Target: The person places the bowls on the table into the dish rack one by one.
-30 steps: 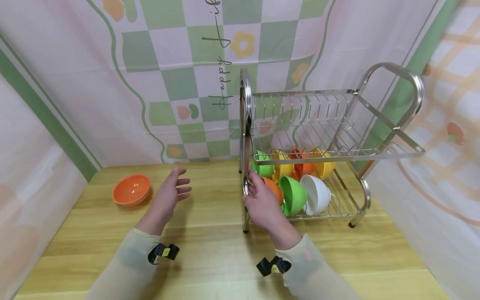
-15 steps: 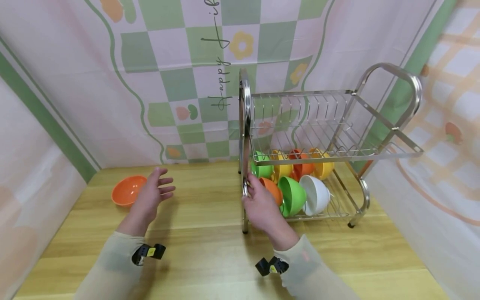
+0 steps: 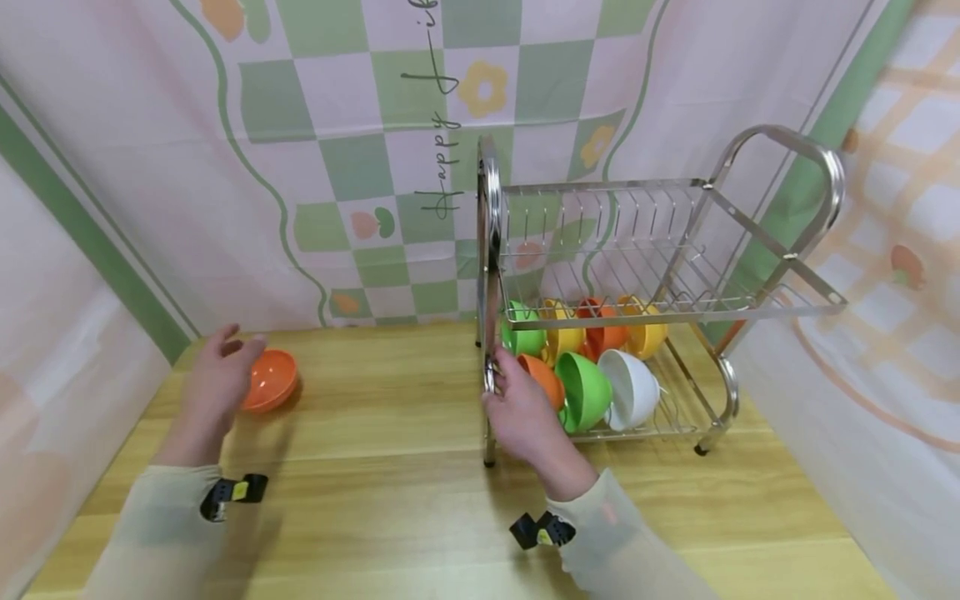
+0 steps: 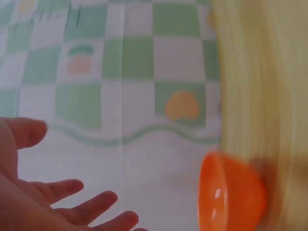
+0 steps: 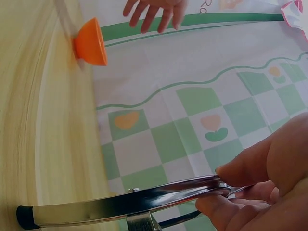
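An orange bowl stands upright on the wooden table at the left. My left hand hovers over its left side, fingers loosely spread and holding nothing; in the left wrist view the bowl sits apart from the fingertips. With thumb and fingers, my right hand grips the left upright of a two-tier metal dish rack. The right wrist view shows this pinch on the shiny tube. Beside that hand, tilted bowls line the lower tier's front: orange, green and white.
Behind them on the lower tier sit a green bowl, a yellow one, an orange one and another yellow one. A checkered curtain hangs along the table's back edge.
My left hand has swept left, passing over the orange bowl to its left side. My right hand keeps its grip on the rack, and the bowls have not moved.
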Action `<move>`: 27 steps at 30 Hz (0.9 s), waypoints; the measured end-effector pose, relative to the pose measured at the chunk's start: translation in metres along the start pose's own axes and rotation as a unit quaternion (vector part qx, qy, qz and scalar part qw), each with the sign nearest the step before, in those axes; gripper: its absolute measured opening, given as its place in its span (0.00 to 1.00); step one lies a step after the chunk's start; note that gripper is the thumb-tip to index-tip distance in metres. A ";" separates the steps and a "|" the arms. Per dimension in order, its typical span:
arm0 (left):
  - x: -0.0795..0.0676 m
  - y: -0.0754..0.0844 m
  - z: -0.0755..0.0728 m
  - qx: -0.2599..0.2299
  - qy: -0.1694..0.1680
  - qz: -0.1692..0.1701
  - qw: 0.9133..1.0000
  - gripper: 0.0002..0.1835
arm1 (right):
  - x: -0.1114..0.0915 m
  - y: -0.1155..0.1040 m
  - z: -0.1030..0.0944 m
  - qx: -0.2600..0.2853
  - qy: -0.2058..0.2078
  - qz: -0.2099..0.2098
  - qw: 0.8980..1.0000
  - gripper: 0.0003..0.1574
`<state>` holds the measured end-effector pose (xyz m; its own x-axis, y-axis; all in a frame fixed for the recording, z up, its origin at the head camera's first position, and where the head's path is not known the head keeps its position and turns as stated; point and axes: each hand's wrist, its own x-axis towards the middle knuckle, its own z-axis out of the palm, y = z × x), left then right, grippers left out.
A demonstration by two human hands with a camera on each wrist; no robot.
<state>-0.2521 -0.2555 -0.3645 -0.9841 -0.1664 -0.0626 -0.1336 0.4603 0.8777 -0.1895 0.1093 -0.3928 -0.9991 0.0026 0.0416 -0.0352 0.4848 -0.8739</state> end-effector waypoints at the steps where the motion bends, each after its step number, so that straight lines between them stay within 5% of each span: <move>1: 0.003 -0.003 -0.007 0.006 0.004 -0.007 1.000 0.46 | 0.000 0.000 0.000 -0.001 0.000 -0.001 1.000 0.45; 6: 0.019 -0.024 -0.040 0.038 -0.024 -0.060 0.997 0.51 | 0.002 -0.001 0.000 -0.003 0.002 -0.004 1.000 0.46; 11: 0.033 -0.053 -0.062 -0.064 -0.115 -0.088 0.987 0.51 | 0.001 -0.002 0.000 0.000 0.002 -0.001 1.000 0.46; 15: 0.041 -0.076 -0.071 -0.169 -0.167 -0.123 0.963 0.50 | 0.000 -0.003 -0.001 0.002 0.000 -0.001 1.000 0.46; 22: 0.051 -0.104 -0.074 -0.333 -0.183 -0.171 0.909 0.50 | 0.001 -0.002 0.000 0.004 -0.001 0.011 1.000 0.46; 24: 0.053 -0.109 -0.074 -0.372 -0.192 -0.175 0.891 0.50 | 0.001 -0.001 0.001 0.004 -0.001 0.013 1.000 0.45; 27: 0.053 -0.115 -0.072 -0.394 -0.216 -0.170 0.877 0.49 | 0.001 -0.001 0.001 0.002 0.000 0.016 1.000 0.45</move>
<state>-0.2804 -0.3803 -0.4347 -0.8781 0.2468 -0.4099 -0.4735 -0.3256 0.8184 -0.1903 0.1082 -0.3923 -0.9997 0.0179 0.0142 -0.0038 0.4809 -0.8768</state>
